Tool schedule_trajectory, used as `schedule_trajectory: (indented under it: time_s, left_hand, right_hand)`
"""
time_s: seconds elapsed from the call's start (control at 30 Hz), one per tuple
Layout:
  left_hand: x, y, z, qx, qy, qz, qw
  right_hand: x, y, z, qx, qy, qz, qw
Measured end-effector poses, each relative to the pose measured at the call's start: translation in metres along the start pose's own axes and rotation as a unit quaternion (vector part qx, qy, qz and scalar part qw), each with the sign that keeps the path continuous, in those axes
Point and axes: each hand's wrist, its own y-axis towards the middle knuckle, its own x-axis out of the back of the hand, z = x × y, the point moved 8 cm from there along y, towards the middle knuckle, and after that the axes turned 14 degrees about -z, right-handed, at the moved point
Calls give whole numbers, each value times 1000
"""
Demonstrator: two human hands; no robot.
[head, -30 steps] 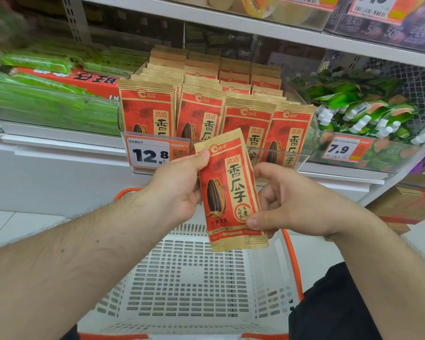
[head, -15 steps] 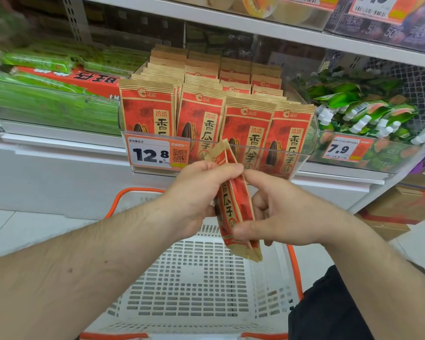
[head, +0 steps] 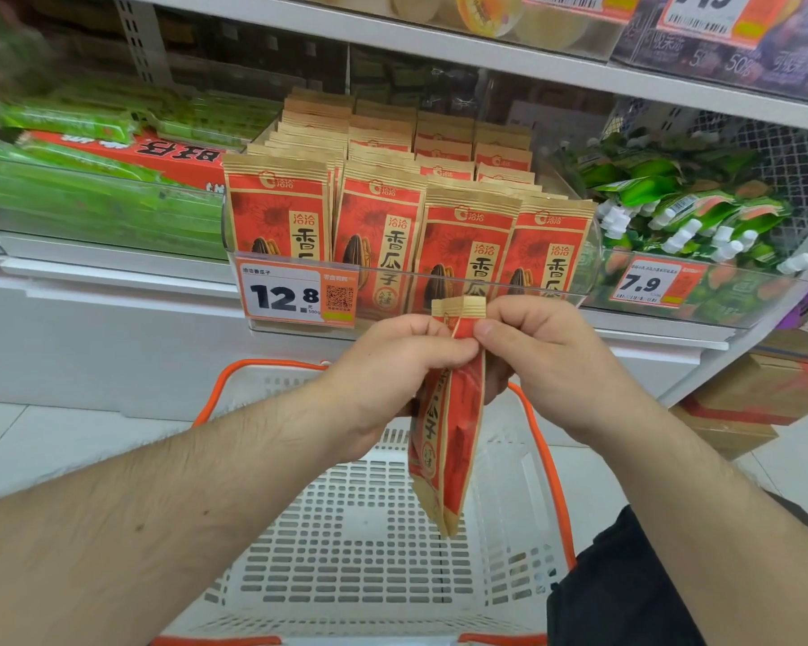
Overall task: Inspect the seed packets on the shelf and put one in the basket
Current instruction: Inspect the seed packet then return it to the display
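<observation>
A red and tan seed packet (head: 449,440) hangs edge-on to me above the white basket (head: 346,552). My left hand (head: 393,366) pinches its upper part from the left. My right hand (head: 542,356) pinches the same upper part from the right, thumb near the tan top seal. Behind the hands, rows of the same seed packets (head: 379,226) stand upright in a clear shelf tray with a 12.8 price tag (head: 295,296).
Green packs (head: 89,198) fill the shelf to the left and green pouches with white caps (head: 682,212) lie to the right above a 7.9 tag. The basket has orange handles (head: 546,468). Cardboard boxes (head: 761,394) sit on the floor at the right.
The packet has turned from face-on to edge-on. My right hand has moved up from its lower edge to pinch near the top, next to my left hand.
</observation>
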Motion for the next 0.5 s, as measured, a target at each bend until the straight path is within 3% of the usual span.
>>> schedule_trajectory:
  time_s: [0.27, 0.5]
  left_hand:
    - [-1, 1, 2, 24, -53, 13, 998]
    - [1, 2, 0, 32, -91, 13, 995]
  right_hand:
    - [1, -2, 2, -10, -5, 2, 1000]
    - [-7, -11, 11, -5, -37, 84, 996]
